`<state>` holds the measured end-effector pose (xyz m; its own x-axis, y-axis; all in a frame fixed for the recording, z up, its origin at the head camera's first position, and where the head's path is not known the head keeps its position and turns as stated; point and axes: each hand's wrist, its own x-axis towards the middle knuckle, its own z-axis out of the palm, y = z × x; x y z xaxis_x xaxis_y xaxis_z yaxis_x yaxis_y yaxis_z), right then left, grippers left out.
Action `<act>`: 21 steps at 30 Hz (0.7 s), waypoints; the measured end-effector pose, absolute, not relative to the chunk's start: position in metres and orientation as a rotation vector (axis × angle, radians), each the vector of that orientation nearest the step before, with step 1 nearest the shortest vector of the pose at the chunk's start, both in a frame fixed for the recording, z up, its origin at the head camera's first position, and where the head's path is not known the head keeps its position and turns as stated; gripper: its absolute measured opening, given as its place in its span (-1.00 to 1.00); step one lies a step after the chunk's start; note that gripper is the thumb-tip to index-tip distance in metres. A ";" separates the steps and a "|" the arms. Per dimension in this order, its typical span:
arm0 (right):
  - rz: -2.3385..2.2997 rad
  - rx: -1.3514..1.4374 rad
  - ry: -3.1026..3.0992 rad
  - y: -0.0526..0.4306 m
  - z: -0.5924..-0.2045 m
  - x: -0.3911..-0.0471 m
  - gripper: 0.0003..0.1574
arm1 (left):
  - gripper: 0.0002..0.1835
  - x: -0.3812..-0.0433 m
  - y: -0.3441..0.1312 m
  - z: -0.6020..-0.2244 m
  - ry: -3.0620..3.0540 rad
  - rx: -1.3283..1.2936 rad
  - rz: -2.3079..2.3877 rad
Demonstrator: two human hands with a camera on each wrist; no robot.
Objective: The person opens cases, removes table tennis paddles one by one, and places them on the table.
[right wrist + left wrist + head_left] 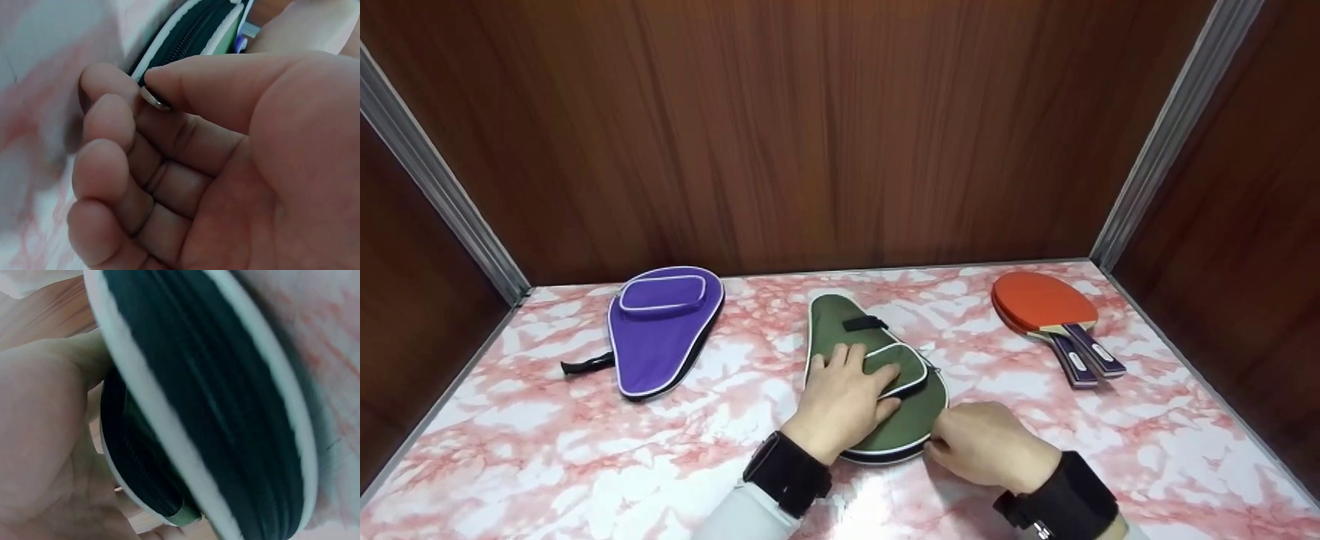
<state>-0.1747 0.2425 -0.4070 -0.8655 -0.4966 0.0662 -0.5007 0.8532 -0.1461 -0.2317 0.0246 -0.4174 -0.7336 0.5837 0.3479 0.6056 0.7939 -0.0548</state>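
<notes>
- Currently 2 paddle cases: 1 green case (901, 418), 1 purple case (661, 341); plus 2 table-tennis paddles (1044, 301), overlapped, top one red-faced, handles twd 5 o'clock; 1 pink-&-white marbled tabletop (585, 465) under all.
- 2 hands, apart from each other, each w/ 1 black wristband (1061, 499). L hand (840, 394) lies fingers spread on green case, not gripping; R hand (986, 442) is at its 4 o'clock edge, thumb & forefinger pinching a metal zip pull (154, 99).
- Zip pull shows only in R wrist view; head view has it hidden by the fingers. L wrist view adds the side zip (205, 391) b/w 2 white pipings, + pocket zip (143, 475) near the palm. Purple case & paddles whole in head view only.
- Green case: center of tabletop, flat, teardrop, white piping, narrow end approx 11 o'clock, round end approx 5; 1 front pocket (911, 367), 1 short black strap (865, 322).
- From it, purple case at 9-10 o'clock, paddles approx 2.
</notes>
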 end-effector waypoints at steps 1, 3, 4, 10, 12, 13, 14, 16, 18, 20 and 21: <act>0.247 0.815 -2.995 0.245 -0.407 -0.176 -0.58 | -0.50 -0.230 0.024 -0.416 -2.651 -0.903 -0.078; 0.254 0.809 -2.998 0.250 -0.406 -0.178 -0.60 | -0.46 -0.227 0.023 -0.412 -2.686 -0.903 -0.061; 0.262 0.799 -3.003 0.252 -0.405 -0.179 -0.62 | -0.44 -0.226 0.023 -0.410 -2.705 -0.905 -0.053; 0.258 0.684 -3.017 0.266 -0.404 -0.186 -0.64 | -0.32 -0.219 0.024 -0.401 -2.769 -0.952 -0.039; 0.258 0.649 -3.022 0.268 -0.405 -0.188 -0.66 | -0.29 -0.218 0.023 -0.398 -2.780 -0.982 -0.057; 0.260 0.630 -3.029 0.269 -0.405 -0.188 -0.67 | -0.27 -0.217 0.023 -0.397 -2.792 -0.999 -0.075; 0.261 0.610 -3.038 0.270 -0.405 -0.189 -0.68 | -0.24 -0.216 0.022 -0.396 -2.809 -1.016 -0.093; 0.256 0.577 -3.050 0.271 -0.405 -0.190 -0.73 | -0.19 -0.213 0.019 -0.393 -2.855 -1.053 -0.136; 0.245 0.550 -3.061 0.272 -0.405 -0.191 -0.75 | -0.15 -0.210 0.015 -0.390 -2.912 -1.092 -0.188; 0.233 0.525 -3.069 0.273 -0.405 -0.192 -0.74 | -0.14 -0.208 0.011 -0.387 -2.948 -1.144 -0.228; 0.230 0.517 -3.070 0.273 -0.405 -0.193 -0.74 | -0.16 -0.208 0.009 -0.386 -2.951 -1.178 -0.251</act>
